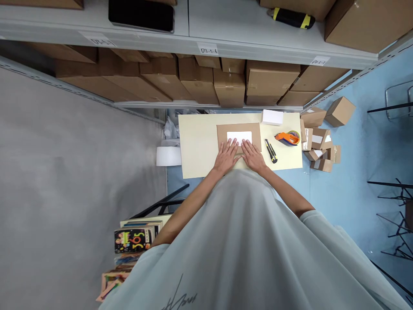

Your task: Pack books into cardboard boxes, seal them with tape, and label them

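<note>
Spread flat rather than clamped, your left hand (226, 157) and your right hand (253, 157) lie on the carton (222, 132) with fingers straight out; your fingertips overlap the lower part of the white label (239, 135) on its top, and your thumbs point in towards each other; the carton sits around the middle of the cream table (197, 146), close in front of you. Just to the right of your right hand lies the cutter (271, 151), tilted; beyond it is the orange tape dispenser (286, 138); at the table's far edge, right of the carton, stands a white stack (272, 117). Past the table's right end, small boxes (319, 140) are heaped; ahead of you rises the shelf (222, 45), packed with brown boxes (229, 88), a phone (141, 15) on its upper level.
</note>
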Demonstrator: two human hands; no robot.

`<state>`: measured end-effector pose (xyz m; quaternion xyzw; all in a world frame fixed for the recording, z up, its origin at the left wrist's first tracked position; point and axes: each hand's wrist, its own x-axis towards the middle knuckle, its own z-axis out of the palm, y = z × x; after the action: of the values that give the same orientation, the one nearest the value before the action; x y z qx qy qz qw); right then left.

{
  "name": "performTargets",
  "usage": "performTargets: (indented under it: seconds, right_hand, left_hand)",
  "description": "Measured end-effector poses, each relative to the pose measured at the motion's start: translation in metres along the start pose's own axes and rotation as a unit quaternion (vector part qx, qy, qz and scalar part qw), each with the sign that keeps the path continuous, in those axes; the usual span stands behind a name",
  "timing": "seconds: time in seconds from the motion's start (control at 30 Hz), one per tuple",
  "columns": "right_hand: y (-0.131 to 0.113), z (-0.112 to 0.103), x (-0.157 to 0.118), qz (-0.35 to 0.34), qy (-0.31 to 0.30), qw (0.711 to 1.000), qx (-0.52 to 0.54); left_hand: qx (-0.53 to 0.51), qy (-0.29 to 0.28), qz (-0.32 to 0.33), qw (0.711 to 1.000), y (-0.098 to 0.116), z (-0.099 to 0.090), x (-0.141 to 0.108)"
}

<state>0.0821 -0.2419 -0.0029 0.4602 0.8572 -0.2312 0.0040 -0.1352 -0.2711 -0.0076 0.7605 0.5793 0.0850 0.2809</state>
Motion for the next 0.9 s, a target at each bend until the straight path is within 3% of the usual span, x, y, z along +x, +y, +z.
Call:
performTargets:
  seconds: [0.23,0.43,0.73,0.9]
  right_hand:
    - [0.007,0.004,-0.021,0.034,0.017,0.999,0.013]
    - [-0.005,0.006,-0.012,0.010,0.008,1.000,0.013]
    - [-0.001,0.006,-0.015,0.033,0.006,0.999,0.004]
    - [-0.006,0.003,-0.002,0.038,0.008,0.999,0.004]
  left_hand:
    - [0.006,0.015,-0.057,0.998,-0.003,0.008,-0.025]
    - [0.009,0.004,-0.017,1.000,0.004,0.009,-0.018]
    - [0.007,0.013,-0.044,0.999,0.001,0.009,-0.029]
    - [-0.005,0.012,-0.031,0.999,0.005,0.006,-0.013]
